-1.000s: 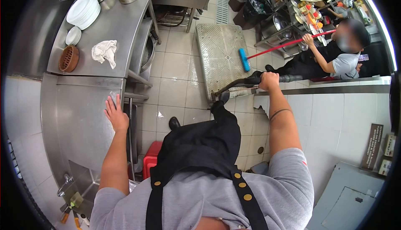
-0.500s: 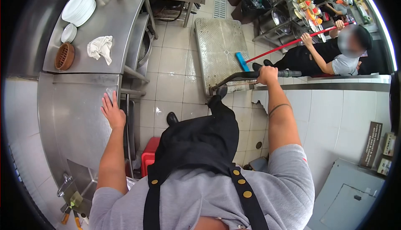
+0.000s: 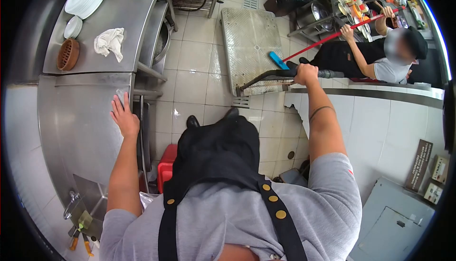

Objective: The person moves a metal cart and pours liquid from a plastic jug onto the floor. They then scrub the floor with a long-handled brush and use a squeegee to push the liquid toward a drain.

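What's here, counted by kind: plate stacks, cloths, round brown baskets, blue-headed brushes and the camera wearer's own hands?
Plate stacks: 2 (large stack, small stack)
Cloth: 1
Round brown basket: 1
Blue-headed brush: 1
Wearer's hands: 2 (left hand, right hand)
Total: 7

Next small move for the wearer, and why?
Probably hold the black handle still with the right hand until the co-worker lifts the blue brush head away. It overlaps the platform from this view, close to that handle, so moving the platform now might knock it.
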`<state>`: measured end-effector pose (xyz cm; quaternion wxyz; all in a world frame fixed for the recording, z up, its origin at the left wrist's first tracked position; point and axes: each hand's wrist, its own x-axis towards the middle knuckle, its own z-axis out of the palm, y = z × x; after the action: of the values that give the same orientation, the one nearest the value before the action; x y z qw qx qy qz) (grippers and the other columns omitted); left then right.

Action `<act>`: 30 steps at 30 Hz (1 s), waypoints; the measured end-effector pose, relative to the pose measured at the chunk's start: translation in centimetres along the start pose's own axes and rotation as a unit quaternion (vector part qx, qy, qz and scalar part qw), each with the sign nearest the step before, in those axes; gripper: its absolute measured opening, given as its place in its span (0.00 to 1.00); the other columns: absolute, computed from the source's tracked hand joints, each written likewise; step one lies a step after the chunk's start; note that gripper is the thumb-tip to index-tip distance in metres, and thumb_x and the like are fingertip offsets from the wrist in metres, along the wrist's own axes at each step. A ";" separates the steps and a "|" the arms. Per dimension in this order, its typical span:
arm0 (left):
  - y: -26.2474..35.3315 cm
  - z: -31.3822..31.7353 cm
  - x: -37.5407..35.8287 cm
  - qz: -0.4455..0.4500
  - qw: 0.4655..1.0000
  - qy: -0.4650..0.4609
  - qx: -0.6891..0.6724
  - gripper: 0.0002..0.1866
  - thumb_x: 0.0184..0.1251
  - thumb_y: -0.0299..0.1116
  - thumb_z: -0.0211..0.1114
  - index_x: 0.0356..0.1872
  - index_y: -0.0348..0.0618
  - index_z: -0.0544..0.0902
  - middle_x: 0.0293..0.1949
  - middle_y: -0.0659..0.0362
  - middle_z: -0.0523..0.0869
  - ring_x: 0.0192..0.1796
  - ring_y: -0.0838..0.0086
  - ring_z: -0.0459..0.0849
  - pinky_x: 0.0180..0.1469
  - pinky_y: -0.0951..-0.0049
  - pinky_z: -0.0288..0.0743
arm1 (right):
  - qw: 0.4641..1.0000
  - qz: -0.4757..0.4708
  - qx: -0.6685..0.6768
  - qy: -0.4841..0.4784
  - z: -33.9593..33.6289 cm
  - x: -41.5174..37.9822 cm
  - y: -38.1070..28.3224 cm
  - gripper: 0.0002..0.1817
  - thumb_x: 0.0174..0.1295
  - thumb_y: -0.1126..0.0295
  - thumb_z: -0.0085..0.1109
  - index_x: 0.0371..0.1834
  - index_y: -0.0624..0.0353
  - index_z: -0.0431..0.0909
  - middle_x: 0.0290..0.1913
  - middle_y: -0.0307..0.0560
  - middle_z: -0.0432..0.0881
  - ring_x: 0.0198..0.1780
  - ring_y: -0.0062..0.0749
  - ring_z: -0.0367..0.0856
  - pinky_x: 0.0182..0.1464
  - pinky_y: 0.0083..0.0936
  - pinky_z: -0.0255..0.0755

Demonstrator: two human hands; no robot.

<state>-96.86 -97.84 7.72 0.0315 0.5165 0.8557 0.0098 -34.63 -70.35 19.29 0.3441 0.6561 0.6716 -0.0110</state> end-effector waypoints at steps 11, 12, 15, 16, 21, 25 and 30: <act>-0.4 0.4 -0.1 0.026 0.999 0.022 -0.006 0.53 0.56 0.16 0.60 0.84 0.68 0.57 0.85 0.53 0.53 0.85 0.53 0.51 0.82 0.41 0.46 | 0.998 -0.026 0.030 0.046 2.3 0.7 1.1 0.17 0.50 0.58 0.70 0.44 0.46 0.90 0.45 0.49 0.92 0.51 0.47 0.90 0.56 0.44 0.77; -0.5 0.3 -0.1 0.029 0.999 0.022 -0.010 0.52 0.56 0.18 0.62 0.84 0.67 0.58 0.85 0.52 0.53 0.85 0.52 0.51 0.82 0.40 0.46 | 0.997 -0.034 0.041 0.055 2.0 0.4 1.1 0.19 0.48 0.55 0.72 0.44 0.46 0.91 0.44 0.49 0.92 0.50 0.47 0.90 0.55 0.43 0.77; -0.7 0.5 -0.3 0.039 0.999 0.032 -0.020 0.49 0.55 0.22 0.65 0.82 0.63 0.61 0.84 0.50 0.55 0.85 0.49 0.52 0.82 0.38 0.45 | 0.989 -0.060 0.083 0.110 2.5 -0.5 1.7 0.29 0.46 0.36 0.73 0.41 0.47 0.92 0.40 0.51 0.91 0.46 0.46 0.91 0.54 0.43 0.77; -0.2 0.3 0.6 0.028 0.998 0.038 -0.029 0.47 0.55 0.25 0.67 0.81 0.61 0.64 0.83 0.49 0.57 0.84 0.47 0.52 0.81 0.37 0.45 | 0.983 -0.070 0.101 0.136 2.1 -1.0 1.6 0.33 0.48 0.30 0.67 0.38 0.49 0.92 0.37 0.52 0.90 0.44 0.46 0.90 0.52 0.44 0.76; 7.4 -3.7 8.9 0.159 0.977 0.129 -0.055 0.37 0.57 0.30 0.69 0.72 0.55 0.73 0.78 0.49 0.64 0.84 0.46 0.53 0.81 0.36 0.44 | 0.968 -0.061 0.161 0.185 3.1 -1.8 1.2 0.44 0.54 0.19 0.52 0.26 0.53 0.92 0.27 0.54 0.87 0.39 0.47 0.87 0.46 0.44 0.73; 14.4 -5.7 19.2 0.259 0.955 0.138 -0.043 0.37 0.57 0.33 0.71 0.72 0.56 0.73 0.78 0.50 0.64 0.84 0.48 0.52 0.82 0.39 0.46 | 0.947 -0.065 0.176 0.262 2.9 -1.5 1.2 0.37 0.57 0.27 0.57 0.22 0.54 0.90 0.23 0.50 0.85 0.35 0.45 0.85 0.46 0.40 0.71; 14.5 -3.9 29.5 0.204 0.977 0.029 0.049 0.42 0.57 0.36 0.71 0.77 0.64 0.69 0.83 0.49 0.56 0.85 0.49 0.50 0.81 0.39 0.49 | 0.930 -0.087 0.200 0.297 3.7 -0.5 1.5 0.29 0.53 0.36 0.64 0.18 0.53 0.87 0.22 0.45 0.84 0.33 0.41 0.83 0.44 0.39 0.70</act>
<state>-98.00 -64.90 11.08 -0.0211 0.6809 0.7320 -0.0107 -31.73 -72.31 17.40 -0.0113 0.6237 0.7813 0.0204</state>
